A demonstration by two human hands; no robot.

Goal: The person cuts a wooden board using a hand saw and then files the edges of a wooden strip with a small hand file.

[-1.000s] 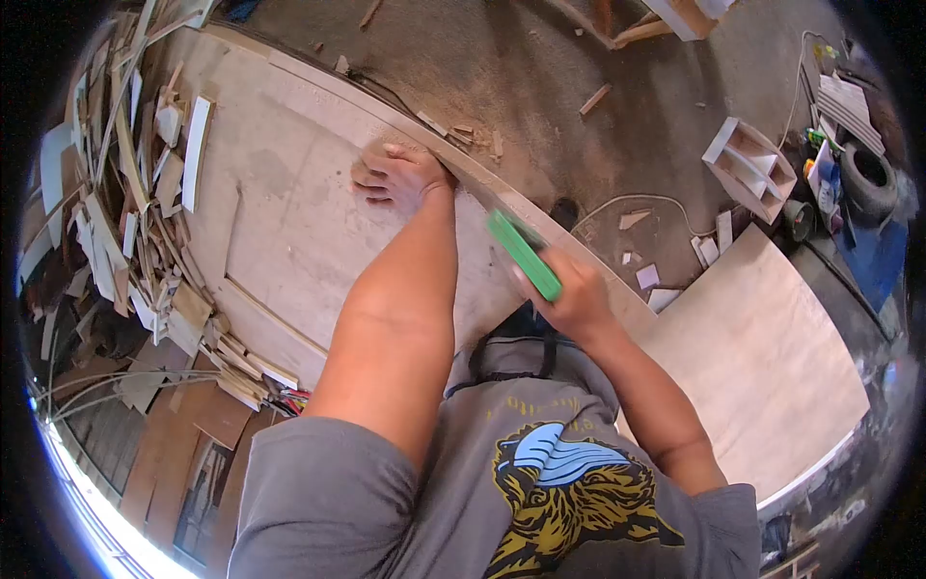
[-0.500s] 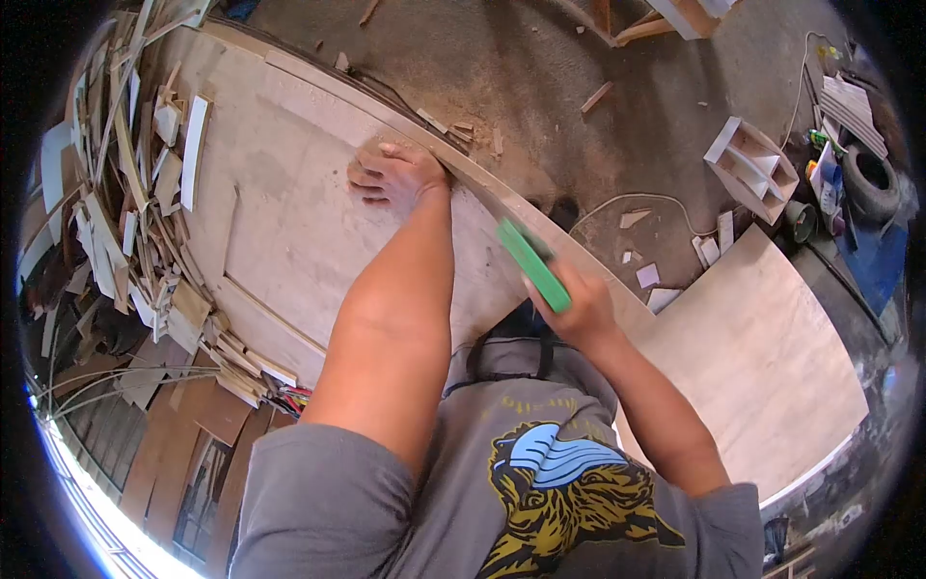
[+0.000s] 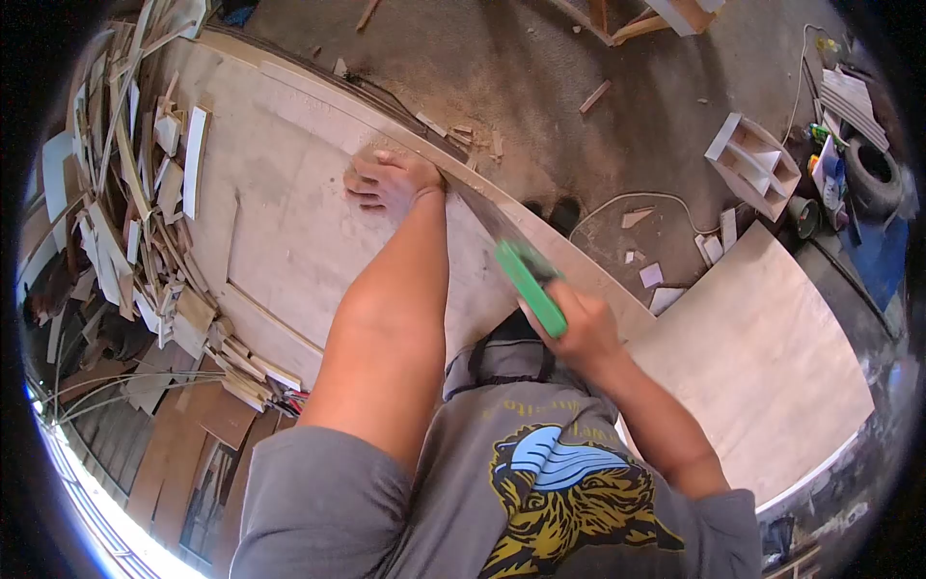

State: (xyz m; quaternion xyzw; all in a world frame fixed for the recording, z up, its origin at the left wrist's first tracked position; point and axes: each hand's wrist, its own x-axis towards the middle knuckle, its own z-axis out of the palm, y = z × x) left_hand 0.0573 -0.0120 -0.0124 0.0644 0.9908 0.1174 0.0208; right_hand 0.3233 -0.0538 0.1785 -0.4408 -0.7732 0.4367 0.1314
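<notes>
My right hand [image 3: 583,326] is closed round the green handle of a handsaw [image 3: 529,288]. Its blade, smeared by motion, points up and left along the edge of a large plywood sheet [image 3: 289,183]. Whether the teeth are inside a cut I cannot tell. Flat on the sheet, near that same edge and beyond the blade's tip, rests my left hand [image 3: 391,181], its fingers apart and slightly bent. Nothing is held in it. A narrow strip of wood [image 3: 338,108] runs along the sheet's far edge.
Wood offcuts [image 3: 145,212] are piled at the left. A pale panel [image 3: 757,357] lies at the right, below a small wooden box [image 3: 752,166]. Further right is a tyre [image 3: 873,179]. A cord [image 3: 666,196] and scraps lie on the dusty floor [image 3: 502,68].
My right hand has drawn the saw slightly back toward my body, and more of its blade now shows. My left hand stays on the sheet in nearly the same place.
</notes>
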